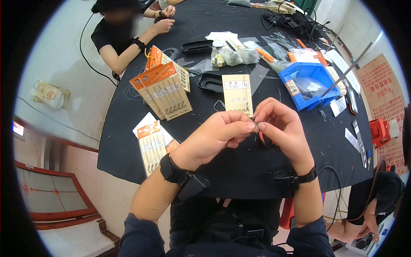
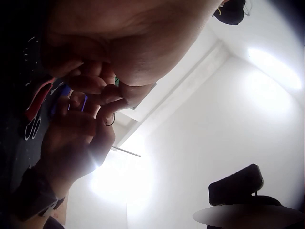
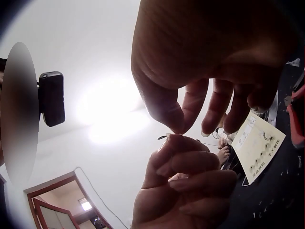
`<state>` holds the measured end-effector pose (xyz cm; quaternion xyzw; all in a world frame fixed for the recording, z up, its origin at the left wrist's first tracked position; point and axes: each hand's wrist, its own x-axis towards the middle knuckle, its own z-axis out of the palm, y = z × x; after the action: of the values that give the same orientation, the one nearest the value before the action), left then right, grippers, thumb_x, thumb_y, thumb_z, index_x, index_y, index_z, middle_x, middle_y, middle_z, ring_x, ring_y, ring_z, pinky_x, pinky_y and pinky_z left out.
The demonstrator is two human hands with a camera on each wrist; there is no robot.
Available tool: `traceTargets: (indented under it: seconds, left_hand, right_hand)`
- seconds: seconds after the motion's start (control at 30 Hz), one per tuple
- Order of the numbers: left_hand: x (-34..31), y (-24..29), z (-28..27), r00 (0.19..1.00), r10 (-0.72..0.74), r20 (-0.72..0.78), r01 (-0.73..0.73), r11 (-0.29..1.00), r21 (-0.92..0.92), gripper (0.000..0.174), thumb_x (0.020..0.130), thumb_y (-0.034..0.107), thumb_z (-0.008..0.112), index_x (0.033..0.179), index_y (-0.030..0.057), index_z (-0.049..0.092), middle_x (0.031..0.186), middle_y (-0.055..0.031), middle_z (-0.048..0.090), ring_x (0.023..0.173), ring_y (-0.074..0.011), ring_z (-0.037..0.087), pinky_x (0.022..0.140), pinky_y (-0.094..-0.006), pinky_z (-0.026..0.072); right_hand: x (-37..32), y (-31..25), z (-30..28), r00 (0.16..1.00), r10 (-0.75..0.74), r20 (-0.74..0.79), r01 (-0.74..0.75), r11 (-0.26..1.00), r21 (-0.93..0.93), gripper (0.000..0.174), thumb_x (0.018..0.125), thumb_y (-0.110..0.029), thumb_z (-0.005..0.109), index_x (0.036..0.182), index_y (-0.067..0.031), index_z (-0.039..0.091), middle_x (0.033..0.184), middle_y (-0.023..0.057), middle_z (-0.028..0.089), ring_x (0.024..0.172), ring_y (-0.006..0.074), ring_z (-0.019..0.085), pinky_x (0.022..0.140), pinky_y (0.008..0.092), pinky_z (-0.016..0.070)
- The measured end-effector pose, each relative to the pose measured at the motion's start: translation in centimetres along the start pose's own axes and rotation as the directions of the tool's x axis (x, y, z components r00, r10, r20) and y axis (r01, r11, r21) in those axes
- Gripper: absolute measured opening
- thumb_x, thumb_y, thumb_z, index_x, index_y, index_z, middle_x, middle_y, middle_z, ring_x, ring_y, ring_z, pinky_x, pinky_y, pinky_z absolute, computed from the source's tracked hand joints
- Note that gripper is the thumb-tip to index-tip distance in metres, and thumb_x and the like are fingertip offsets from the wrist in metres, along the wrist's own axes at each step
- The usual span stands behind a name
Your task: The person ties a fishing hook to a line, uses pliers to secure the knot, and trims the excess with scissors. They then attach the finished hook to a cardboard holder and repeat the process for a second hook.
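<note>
Over the black table [image 1: 338,132], near a pale card [image 1: 236,92], the left hand [image 1: 216,135] and right hand [image 1: 284,128] pinch a tiny hook [image 3: 162,137], fingertips nearly closed. Delicate fingertip work seems in hand; the next move calls for steadiness.

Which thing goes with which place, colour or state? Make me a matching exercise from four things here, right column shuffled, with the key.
Things
1. Small curved hook
2. Open bin
3. Jar
4. Single card just beyond the hands

Place, colour or state
A. Upright, among packets and black trays
B. Pale yellow, with no orange top
C. Where the fingertips of the left hand and right hand meet
D. Blue, with clear bags inside

Right pairs: 1-C, 2-D, 3-A, 4-B
</note>
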<state>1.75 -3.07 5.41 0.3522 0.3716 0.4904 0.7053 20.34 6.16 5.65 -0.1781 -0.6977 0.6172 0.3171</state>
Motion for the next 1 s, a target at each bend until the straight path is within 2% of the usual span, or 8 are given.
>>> traceTargets:
  seconds: [0.27, 1.0]
  left_hand:
    - [-0.06, 0.01, -0.03, 1.0, 0.01, 0.0, -0.01, 0.999, -0.04, 0.018, 0.094, 0.025, 0.065, 0.086, 0.0092, 0.061, 0.074, 0.0062, 0.049, 0.065, -0.0026, 0.041, 0.057, -0.0181, 0.0325]
    - [-0.02, -0.04, -0.18, 1.0, -0.023, 0.015, 0.024, 0.995, -0.1, 0.016, 0.093, 0.025, 0.064, 0.089, 0.0099, 0.061, 0.072, 0.0062, 0.047, 0.065, -0.004, 0.041, 0.058, -0.0196, 0.0327]
  right_hand:
    - [-0.01, -0.09, -0.03, 1.0, 0.006, -0.002, -0.006, 1.0, 0.028, 0.008, 0.083, -0.008, 0.069, 0.089, -0.0039, 0.065, 0.096, -0.0022, 0.056, 0.071, 0.0007, 0.048, 0.06, 0.0166, 0.0352]
    - [0.07, 0.16, 0.13, 0.995, -0.073, -0.074, 0.064, 0.992, -0.111, 0.009, 0.08, -0.009, 0.072, 0.087, -0.0048, 0.067, 0.09, -0.003, 0.057, 0.064, -0.0004, 0.044, 0.056, 0.0163, 0.0326]
